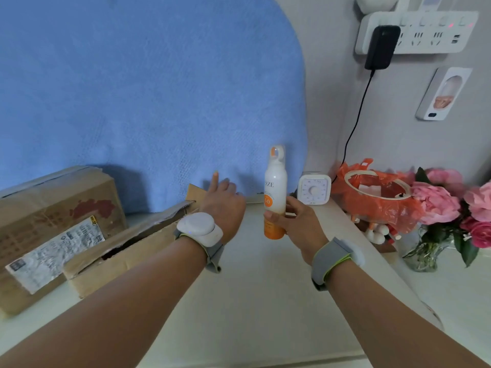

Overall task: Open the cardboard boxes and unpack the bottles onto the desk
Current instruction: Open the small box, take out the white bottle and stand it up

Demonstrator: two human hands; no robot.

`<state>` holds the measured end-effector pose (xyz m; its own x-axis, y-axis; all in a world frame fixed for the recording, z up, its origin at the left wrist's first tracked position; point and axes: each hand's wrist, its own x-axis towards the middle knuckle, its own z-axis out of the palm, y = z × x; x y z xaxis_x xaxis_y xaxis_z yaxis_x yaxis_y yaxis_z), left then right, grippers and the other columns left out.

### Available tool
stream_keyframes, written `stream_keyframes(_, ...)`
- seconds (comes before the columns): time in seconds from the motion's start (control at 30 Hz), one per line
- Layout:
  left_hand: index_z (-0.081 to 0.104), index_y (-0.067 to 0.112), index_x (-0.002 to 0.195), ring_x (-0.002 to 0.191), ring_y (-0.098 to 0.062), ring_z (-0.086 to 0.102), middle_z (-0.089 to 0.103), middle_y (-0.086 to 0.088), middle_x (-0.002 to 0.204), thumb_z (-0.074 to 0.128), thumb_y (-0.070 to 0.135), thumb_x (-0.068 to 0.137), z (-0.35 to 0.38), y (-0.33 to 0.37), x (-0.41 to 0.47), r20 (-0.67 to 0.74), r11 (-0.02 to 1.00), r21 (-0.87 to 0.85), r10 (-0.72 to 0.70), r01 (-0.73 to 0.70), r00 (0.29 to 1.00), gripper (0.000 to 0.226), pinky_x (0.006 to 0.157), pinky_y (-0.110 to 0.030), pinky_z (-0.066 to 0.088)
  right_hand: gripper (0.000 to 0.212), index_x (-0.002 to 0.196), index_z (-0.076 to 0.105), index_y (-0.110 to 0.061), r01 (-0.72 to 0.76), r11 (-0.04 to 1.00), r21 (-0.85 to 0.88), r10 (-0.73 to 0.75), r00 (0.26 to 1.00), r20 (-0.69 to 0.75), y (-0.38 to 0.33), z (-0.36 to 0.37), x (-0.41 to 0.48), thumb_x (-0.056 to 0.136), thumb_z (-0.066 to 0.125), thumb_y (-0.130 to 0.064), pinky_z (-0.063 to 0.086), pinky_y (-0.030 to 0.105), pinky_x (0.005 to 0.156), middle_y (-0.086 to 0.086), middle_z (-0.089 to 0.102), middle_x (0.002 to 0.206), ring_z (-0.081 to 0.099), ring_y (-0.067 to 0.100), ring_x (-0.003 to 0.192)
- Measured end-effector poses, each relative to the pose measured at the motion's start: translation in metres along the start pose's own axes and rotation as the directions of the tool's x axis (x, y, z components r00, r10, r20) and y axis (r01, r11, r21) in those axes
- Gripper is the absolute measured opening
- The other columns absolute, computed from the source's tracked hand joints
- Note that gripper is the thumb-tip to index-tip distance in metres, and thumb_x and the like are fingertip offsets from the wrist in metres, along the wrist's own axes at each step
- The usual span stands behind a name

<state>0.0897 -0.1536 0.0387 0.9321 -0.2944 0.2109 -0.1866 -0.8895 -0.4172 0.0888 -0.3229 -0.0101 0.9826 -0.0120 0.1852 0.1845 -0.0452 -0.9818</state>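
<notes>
Your pale desk top (252, 301) holds, at nine o'clock, a large brown cardboard box with a crumpled white label (50, 224), apparently unopened. Just right of it lies a smaller brown cardboard box (127, 251), flaps parted; whether more bottles sit inside is hard to tell. One white-and-orange spray bottle (275, 197) stands upright at centre, toward one o'clock, your right hand (300, 221) wrapped around its lower half. Your left hand (223, 200) is empty, fingers loosely spread over the smaller box's far flap. Most unpacking remains.
</notes>
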Motion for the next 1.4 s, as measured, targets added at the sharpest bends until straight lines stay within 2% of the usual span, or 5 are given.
stream_keyframes(0.23,0.049,0.014,0.131,0.102,-0.023,0.061,0.064,-0.006,0.117,0.072,0.022,0.081,0.022,0.032,0.018,0.101,0.567,-0.811,-0.107,0.144,0.989,0.056,0.083,-0.035,0.052,0.045,0.118,0.064,-0.023,-0.017,0.999,0.040,0.017,1.000,-0.015,0.016,0.015,0.022,0.076,0.080,-0.017,0.058,0.041,0.085,0.005,0.067,0.112,0.068,0.023,0.099)
stream_keyframes(0.43,0.073,0.012,0.100,0.090,-0.025,0.068,0.075,-0.007,0.093,0.067,0.021,0.081,0.052,0.037,0.030,0.165,0.307,-0.921,-0.251,0.241,0.954,0.022,0.081,-0.041,0.056,0.048,0.123,0.059,-0.018,-0.019,0.998,0.058,0.017,0.999,0.027,0.026,0.029,0.043,0.080,0.075,-0.005,0.056,0.019,0.067,0.007,0.067,0.117,0.067,0.016,0.096)
stream_keyframes(0.67,0.063,0.011,0.104,0.096,-0.026,0.062,0.067,-0.009,0.105,0.066,0.023,0.084,0.077,0.037,0.055,0.128,0.333,-0.886,-0.492,0.322,0.861,0.024,0.073,-0.030,0.045,0.056,0.118,0.059,-0.012,-0.052,0.992,-0.118,0.039,0.993,-0.109,0.039,0.053,0.070,0.069,0.085,-0.014,0.054,0.035,0.089,0.007,0.067,0.113,0.066,0.021,0.098)
stream_keyframes(0.97,0.054,0.007,0.105,0.096,-0.029,0.062,0.066,-0.013,0.105,0.068,0.019,0.080,0.096,0.028,0.069,0.263,0.165,-0.902,-0.520,0.398,0.812,0.031,0.079,-0.039,0.053,0.047,0.105,0.063,-0.014,-0.043,0.995,-0.093,0.031,0.992,-0.126,0.053,0.067,0.090,0.064,0.087,-0.013,0.047,0.004,0.062,-0.005,0.069,0.093,0.064,0.000,0.078)
stream_keyframes(1.4,0.054,0.006,0.113,0.105,-0.030,0.061,0.066,-0.013,0.112,0.068,0.015,0.082,0.102,0.021,0.069,0.292,0.184,-0.886,-0.491,0.425,0.821,0.035,0.089,-0.040,0.051,0.045,0.117,0.060,-0.011,-0.042,0.981,-0.187,0.035,0.999,-0.042,0.063,0.068,0.095,0.076,0.078,-0.010,0.051,0.040,0.098,0.008,0.071,0.113,0.067,0.019,0.103)
